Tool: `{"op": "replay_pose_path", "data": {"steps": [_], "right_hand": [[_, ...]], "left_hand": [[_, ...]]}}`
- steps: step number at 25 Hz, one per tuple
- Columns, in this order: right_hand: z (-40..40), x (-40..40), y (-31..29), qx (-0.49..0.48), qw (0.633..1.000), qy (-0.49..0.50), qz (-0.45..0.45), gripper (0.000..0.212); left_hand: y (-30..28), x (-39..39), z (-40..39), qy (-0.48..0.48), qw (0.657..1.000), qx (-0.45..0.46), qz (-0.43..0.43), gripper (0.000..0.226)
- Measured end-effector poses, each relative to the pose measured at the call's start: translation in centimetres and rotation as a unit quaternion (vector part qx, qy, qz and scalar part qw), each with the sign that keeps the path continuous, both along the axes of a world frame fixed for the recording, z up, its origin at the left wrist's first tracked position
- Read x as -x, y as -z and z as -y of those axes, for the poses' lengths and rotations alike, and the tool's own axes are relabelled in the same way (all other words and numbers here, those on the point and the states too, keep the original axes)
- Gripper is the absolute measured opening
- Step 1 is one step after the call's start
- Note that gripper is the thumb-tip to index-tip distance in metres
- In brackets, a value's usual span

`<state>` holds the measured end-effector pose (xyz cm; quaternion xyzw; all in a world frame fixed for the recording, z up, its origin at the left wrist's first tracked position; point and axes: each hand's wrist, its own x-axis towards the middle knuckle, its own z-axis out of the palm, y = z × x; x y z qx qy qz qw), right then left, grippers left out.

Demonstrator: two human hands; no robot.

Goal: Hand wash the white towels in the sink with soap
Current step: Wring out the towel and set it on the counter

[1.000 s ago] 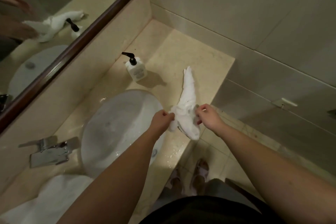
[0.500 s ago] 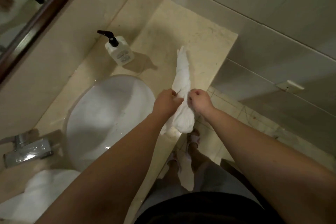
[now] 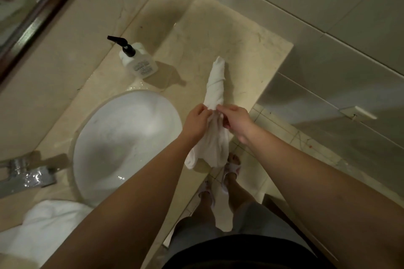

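A twisted white towel (image 3: 215, 85) lies lengthwise on the beige counter (image 3: 251, 54) right of the white oval sink (image 3: 122, 137). Its near end hangs over the counter's front edge. My left hand (image 3: 195, 123) pinches the towel's left side. My right hand (image 3: 235, 121) pinches the right side, close to the left hand. A white soap bottle (image 3: 138, 63) with a black pump stands behind the sink. A second white towel (image 3: 41, 231) lies bunched on the counter at the lower left.
A chrome faucet (image 3: 26, 174) sits left of the sink. A wood-framed mirror (image 3: 37, 8) runs along the upper left. Tiled walls close off the counter's far and right sides. Below the counter edge I see the tiled floor (image 3: 284, 137) and my sandalled feet.
My hands have come closer together on the towel's middle. The near part of the towel has opened and hangs lower over the counter edge. The camera has tilted down and to the right.
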<state>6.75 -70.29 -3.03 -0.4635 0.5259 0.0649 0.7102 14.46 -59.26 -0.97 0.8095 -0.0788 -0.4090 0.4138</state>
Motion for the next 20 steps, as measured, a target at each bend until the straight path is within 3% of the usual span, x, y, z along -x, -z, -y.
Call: {"op": "replay_pose_path", "data": {"steps": [2,7,10,13,16,19,20], "right_hand": [[-0.1,-0.5,-0.7,0.007,1.000,-0.007,0.008,0.037],[0.2,-1.5,-3.9,0.024,0.999,-0.004,0.045,0.021],[0.6,-2.1,-6.4,0.029,0.998,0.019,0.054,0.025],[1.1,-2.4,-8.8,0.033,0.998,-0.003,0.046,0.034],[1.5,-2.6,-9.8,0.055,0.998,-0.030,0.016,0.033],[1.6,-2.2,-9.9,0.140,0.990,-0.027,0.015,0.027],[1.4,-2.0,-10.1,0.178,0.983,-0.036,0.027,0.021]], "left_hand": [[-1.1,-0.5,0.0,-0.029,0.999,0.013,-0.018,0.022],[-4.0,-1.0,0.0,-0.008,0.999,0.047,0.004,0.044],[-6.4,-1.6,-0.2,-0.030,0.994,0.101,-0.023,0.027],[-7.6,-1.8,-0.4,-0.018,0.992,0.117,-0.051,0.030],[-8.0,-1.3,-0.1,0.022,0.996,0.083,0.026,0.038],[-8.6,-1.7,0.6,-0.008,0.994,0.078,0.075,0.024],[-8.9,-2.1,0.7,0.008,0.995,0.064,0.076,0.029]]}}
